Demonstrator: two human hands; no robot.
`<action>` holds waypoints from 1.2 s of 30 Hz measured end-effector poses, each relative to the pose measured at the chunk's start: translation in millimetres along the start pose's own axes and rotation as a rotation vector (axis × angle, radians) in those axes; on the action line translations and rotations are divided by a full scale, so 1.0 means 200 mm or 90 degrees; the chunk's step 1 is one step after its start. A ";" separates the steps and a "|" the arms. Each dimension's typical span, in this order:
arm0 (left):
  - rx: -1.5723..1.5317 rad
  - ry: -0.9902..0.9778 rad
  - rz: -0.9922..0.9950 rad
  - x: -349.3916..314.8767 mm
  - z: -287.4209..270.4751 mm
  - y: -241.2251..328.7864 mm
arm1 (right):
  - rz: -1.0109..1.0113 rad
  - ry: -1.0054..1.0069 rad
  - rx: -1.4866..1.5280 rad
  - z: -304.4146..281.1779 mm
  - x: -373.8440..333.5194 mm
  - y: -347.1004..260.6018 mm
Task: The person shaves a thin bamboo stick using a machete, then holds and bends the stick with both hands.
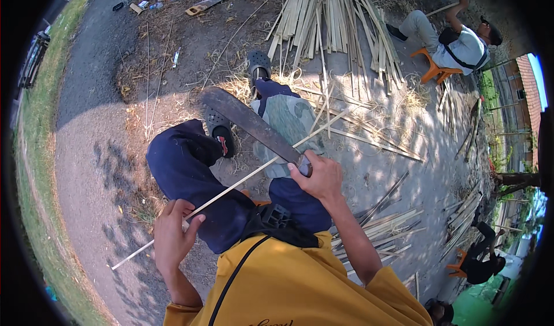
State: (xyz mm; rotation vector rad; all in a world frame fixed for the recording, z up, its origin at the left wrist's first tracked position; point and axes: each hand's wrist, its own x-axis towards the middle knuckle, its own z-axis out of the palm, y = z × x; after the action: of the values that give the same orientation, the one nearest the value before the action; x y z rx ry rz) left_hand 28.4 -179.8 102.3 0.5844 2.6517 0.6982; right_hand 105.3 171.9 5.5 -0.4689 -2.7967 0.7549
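Observation:
My right hand [318, 177] is closed round the handle of a machete [249, 122], whose broad dark blade points up and to the left over my knees. A long, thin bamboo strip [242, 179] runs slantwise under the blade, close to where blade and handle meet. Near its lower left end, my left hand [175, 232] pinches the strip between thumb and fingers. Beneath the blade, a camouflage cloth [288, 118] covers my right thigh.
A large fan of split bamboo strips [329, 20] lies ahead, with another pile [381, 233] at my right. Handsaws [216, 0] rest at the far left. A person [461, 48] sits on an orange stool [434, 66] at the far right; another person [487, 257] sits lower right.

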 end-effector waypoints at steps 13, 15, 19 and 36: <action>-0.191 -0.149 0.120 0.37 0.42 0.22 | 0.076 0.054 0.080 0.02 -0.01 0.08; -0.266 -0.280 0.064 0.37 0.44 0.18 | 0.085 0.052 0.073 0.01 -0.01 0.09; -0.415 -0.350 0.023 0.34 0.48 0.09 | 0.097 0.056 0.084 0.00 0.00 0.08; -0.393 -0.210 0.049 0.59 0.60 0.46 | -0.031 0.076 0.154 -0.05 -0.09 0.13</action>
State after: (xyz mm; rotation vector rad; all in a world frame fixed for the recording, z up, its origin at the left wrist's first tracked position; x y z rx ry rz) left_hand 4.6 -6.0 27.7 0.5589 1.9734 1.2504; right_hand 131.6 191.5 -0.9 -0.3862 -2.5537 1.0026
